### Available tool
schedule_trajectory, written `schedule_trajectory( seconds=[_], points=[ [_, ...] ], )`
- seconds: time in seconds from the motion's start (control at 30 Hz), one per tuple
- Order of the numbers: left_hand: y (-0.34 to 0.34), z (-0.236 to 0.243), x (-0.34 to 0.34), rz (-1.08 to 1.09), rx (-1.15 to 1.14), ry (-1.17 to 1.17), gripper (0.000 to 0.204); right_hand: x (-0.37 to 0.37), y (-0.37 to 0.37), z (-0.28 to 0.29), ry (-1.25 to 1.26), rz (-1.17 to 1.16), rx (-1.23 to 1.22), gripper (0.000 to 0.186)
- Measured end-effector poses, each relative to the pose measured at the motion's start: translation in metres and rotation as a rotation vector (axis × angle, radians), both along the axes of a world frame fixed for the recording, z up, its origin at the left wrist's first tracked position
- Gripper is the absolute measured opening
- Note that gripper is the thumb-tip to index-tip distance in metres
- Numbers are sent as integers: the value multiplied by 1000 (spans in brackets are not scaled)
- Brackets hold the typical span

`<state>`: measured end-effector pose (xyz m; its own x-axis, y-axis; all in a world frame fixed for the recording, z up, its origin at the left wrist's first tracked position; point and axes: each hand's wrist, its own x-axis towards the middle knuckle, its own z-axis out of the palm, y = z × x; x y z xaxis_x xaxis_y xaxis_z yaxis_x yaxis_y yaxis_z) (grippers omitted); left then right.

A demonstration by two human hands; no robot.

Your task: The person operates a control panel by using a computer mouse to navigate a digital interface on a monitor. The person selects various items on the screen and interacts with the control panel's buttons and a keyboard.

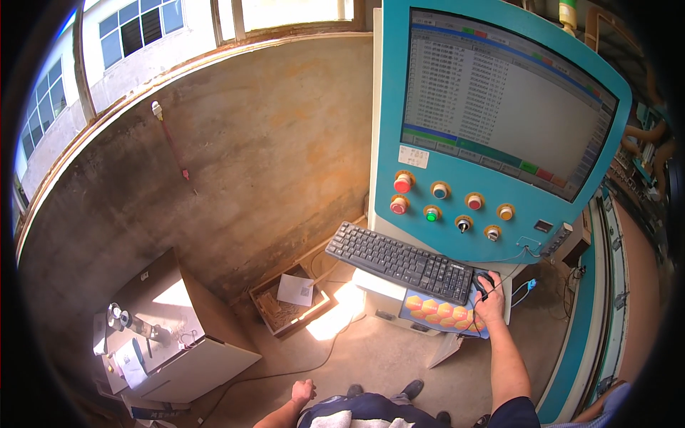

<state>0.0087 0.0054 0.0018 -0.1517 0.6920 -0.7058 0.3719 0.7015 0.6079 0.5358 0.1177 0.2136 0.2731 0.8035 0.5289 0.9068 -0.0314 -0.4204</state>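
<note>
Head view: the right hand [489, 305] lies over a black computer mouse [484, 286], its fingers bent around it in a narrow grip. The mouse sits just beside the right end of a black keyboard [399, 262], which lies slantwise on a ledge, partly over a mat [435, 311] patterned with orange and yellow hexagons. The left hand [304, 390] hangs low, near the person's body and apart from the ledge, its fingers curled inward and holding nothing visible. Above the keyboard stands a teal control cabinet [389, 114]; its screen [499, 100] shows rows of text, and beneath are a green button [432, 214], several other knobs and a key switch [464, 225]. At left, a wooden box [284, 331] on the floor holds a white sheet [295, 289].
</note>
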Motion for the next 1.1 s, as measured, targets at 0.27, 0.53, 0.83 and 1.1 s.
schedule_trajectory(
  seconds=[0.27, 0.53, 0.83, 1.1],
  points=[
    [75, 85, 56, -40, 214, -370, 31, -7, 3, 4, 40, -3, -43, 44],
    [95, 403, 129, -567, 1005, -1302, 23, 2, 4, -5, -23, -6, -25, 41],
    [49, 504, 203, -887, 1426, -2121, 54, -3, 4, -6, 42, -20, -20, 49],
    [79, 411, 202, -935, 1241, -1236, 13, 3, 0, -1, 76, -87, -104, 52]
  ],
)
